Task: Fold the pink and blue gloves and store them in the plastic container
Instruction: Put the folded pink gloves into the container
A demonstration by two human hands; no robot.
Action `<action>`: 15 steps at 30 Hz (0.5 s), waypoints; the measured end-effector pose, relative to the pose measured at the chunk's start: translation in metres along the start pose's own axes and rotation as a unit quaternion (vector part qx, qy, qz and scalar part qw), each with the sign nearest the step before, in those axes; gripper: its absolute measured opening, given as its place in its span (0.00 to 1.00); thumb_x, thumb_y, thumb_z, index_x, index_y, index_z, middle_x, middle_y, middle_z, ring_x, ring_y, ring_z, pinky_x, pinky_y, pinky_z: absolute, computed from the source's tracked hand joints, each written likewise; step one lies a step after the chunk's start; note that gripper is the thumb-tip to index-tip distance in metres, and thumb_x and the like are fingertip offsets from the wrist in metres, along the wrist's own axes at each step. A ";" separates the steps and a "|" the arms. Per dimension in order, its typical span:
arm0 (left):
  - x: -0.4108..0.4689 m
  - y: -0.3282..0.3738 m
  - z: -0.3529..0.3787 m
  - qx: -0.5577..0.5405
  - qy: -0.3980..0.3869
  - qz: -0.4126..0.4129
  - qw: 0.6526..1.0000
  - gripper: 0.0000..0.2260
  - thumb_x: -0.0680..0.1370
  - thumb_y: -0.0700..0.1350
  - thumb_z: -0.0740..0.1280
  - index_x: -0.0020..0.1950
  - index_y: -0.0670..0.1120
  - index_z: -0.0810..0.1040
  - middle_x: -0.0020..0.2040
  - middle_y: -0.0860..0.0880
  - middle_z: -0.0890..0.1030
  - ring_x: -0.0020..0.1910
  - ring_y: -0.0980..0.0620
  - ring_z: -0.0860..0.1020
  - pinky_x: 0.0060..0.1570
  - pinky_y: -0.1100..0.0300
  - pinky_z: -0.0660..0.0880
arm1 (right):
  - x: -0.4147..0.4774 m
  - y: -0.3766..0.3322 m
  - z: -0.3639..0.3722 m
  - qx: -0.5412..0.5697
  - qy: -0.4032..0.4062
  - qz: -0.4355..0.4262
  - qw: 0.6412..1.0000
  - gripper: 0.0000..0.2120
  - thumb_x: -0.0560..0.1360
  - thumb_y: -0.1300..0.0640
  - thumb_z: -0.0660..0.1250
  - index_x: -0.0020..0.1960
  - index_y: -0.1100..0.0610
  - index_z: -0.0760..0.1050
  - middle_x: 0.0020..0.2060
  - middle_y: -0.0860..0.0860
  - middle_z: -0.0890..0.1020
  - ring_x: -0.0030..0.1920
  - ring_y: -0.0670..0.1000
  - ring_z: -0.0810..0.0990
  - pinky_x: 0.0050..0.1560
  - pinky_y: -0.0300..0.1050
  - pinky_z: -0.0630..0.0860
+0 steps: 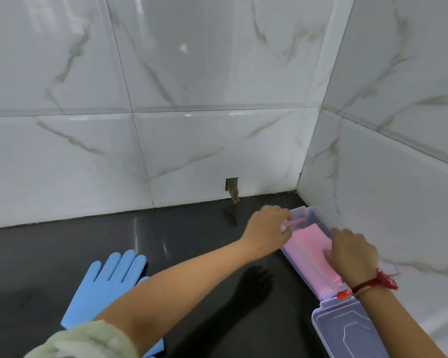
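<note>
Against the corner where two white marble-veined tiled walls [217,125] meet, a clear rectangular plastic container [299,264] sits on a dark glossy countertop [192,241], its long side running along the right-hand wall. Both bare hands are at the container. The left hand [267,229] reaches in from the left over the far end, its fingers closed around a thin pink edge of the folded pink rubber gloves [309,244], which lie inside and fill most of the container. The right hand [352,254] presses down on the near part of the pink gloves, fingers together and curled against them. A red thread bracelet [378,280] circles the right wrist. Just below that wrist, the container's clear hinged lid [347,332] lies open and flat on the countertop, with a small red clasp [343,295] at the joint. Well to the left of the left forearm, flat blue rubber gloves [106,285] lie on the countertop, fingers pointing toward the back wall, partly hidden by the arm and its pale green sleeve [83,342].
</note>
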State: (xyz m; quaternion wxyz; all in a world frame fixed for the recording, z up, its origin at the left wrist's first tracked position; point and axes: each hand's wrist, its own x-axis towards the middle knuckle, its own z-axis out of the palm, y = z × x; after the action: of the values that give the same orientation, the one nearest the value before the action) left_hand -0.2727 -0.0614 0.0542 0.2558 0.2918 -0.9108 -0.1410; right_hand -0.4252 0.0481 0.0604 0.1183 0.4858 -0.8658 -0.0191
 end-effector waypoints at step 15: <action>-0.281 -0.117 -0.094 0.177 -0.151 -0.444 0.865 0.44 0.73 0.71 0.57 0.78 0.47 0.47 0.79 0.41 0.47 0.78 0.41 0.47 0.73 0.40 0.51 | -0.092 -0.195 -0.005 0.361 -0.220 -0.336 0.842 0.19 0.72 0.47 0.68 0.62 0.49 0.72 0.60 0.49 0.72 0.64 0.50 0.70 0.66 0.43 0.66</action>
State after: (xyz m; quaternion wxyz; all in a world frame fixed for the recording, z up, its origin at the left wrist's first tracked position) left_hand 0.0288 0.0053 -0.0231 -0.0309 0.6808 -0.7222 -0.1183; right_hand -0.2147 0.0233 0.0193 -0.2728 0.7380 -0.5987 0.1497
